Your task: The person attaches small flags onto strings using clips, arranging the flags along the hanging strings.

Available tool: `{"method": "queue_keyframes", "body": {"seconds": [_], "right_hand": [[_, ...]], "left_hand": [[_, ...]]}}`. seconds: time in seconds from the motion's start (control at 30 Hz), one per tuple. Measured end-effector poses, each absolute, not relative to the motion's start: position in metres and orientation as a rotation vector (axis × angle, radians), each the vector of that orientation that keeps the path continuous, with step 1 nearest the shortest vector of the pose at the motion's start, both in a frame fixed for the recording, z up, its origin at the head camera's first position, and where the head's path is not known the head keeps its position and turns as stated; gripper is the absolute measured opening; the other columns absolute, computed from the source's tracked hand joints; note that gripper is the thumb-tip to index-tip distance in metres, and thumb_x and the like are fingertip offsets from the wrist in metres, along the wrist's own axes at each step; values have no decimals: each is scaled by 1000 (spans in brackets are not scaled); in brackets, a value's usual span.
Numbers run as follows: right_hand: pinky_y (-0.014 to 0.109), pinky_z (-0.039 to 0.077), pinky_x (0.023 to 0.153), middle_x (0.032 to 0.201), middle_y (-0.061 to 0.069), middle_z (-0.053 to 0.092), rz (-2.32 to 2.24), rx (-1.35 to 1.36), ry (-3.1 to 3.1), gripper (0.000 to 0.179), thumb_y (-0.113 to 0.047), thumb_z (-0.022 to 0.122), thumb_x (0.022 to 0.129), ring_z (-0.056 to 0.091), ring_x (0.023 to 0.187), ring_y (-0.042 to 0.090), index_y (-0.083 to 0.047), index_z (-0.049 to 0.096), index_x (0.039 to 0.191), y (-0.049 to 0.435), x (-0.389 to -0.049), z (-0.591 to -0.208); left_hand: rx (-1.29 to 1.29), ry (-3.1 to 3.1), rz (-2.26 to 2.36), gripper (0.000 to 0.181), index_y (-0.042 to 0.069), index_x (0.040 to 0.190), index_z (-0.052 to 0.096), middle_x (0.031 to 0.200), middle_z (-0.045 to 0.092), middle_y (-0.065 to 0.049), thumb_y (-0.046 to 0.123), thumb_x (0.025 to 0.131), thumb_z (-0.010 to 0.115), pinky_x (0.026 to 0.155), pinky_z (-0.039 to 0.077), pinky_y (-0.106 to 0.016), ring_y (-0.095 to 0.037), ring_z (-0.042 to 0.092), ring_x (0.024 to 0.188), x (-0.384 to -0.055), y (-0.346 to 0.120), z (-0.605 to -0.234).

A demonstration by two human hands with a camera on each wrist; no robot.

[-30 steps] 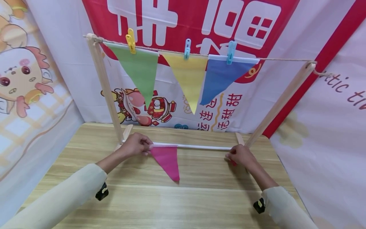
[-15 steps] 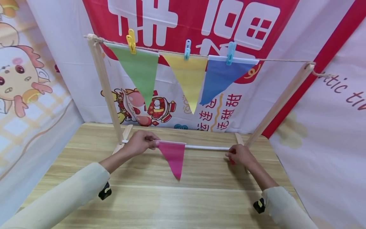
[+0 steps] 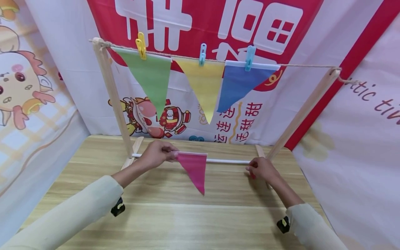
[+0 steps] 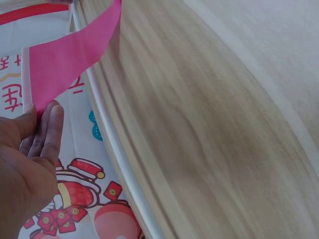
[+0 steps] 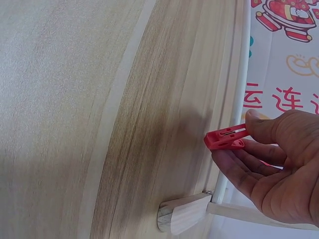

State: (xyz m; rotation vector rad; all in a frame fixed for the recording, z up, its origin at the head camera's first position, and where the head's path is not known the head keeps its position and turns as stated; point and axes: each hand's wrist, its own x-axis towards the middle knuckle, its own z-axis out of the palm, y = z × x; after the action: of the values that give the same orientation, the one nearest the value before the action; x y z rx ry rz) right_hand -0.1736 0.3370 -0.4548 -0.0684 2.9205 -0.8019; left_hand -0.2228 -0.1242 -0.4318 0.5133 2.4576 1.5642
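A pink triangular pennant (image 3: pixel 194 170) with a white top edge hangs from my left hand (image 3: pixel 158 155), thumb and fingers pinching its upper left corner. The left wrist view shows the pennant (image 4: pixel 65 59) stretching away from that grip. By the right post, my right hand (image 3: pixel 263 168) holds a red clothespin (image 5: pixel 227 138) between thumb and fingers. Above, a green pennant (image 3: pixel 150 76), a yellow pennant (image 3: pixel 201 81) and a blue pennant (image 3: pixel 239 83) hang from a twine line (image 3: pixel 306 65), held by a yellow clothespin (image 3: pixel 141 46) and two blue clothespins (image 3: pixel 202 55).
Wooden posts stand at left (image 3: pixel 113 93) and right (image 3: pixel 303 113), joined low down by a white rod (image 3: pixel 228 161). The wooden table (image 3: pixel 193 222) lies below. A printed red and white cloth (image 3: pixel 200 17) hangs behind the frame.
My left hand has moved right and slightly up with the pink pennant, which now hangs in front of the rod's middle. The right hand stays almost still with the red clothespin.
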Motion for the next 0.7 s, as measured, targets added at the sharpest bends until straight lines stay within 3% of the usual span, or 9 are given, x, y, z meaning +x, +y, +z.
{"method": "queue_keyframes", "body": {"seconds": [0.47,0.7], "right_hand": [[29,54,71,82,14,79,-841,-92,2930,23,-18,78,107,68,78,15,5,79,107,335,-172,-448],[31,55,72,82,12,80,-826,-106,2920,26,-20,77,109,69,79,17,5,79,110,335,-173,-443]], "left_hand": [[562,2437,1539,16,3,119,86,108,86,-15,12,109,76,92,72,-56,-31,87,93,-221,-111,-408],[622,2401,1574,15,0,118,85,107,86,-17,9,107,78,85,73,-43,-31,87,93,-220,-103,-396]]}}
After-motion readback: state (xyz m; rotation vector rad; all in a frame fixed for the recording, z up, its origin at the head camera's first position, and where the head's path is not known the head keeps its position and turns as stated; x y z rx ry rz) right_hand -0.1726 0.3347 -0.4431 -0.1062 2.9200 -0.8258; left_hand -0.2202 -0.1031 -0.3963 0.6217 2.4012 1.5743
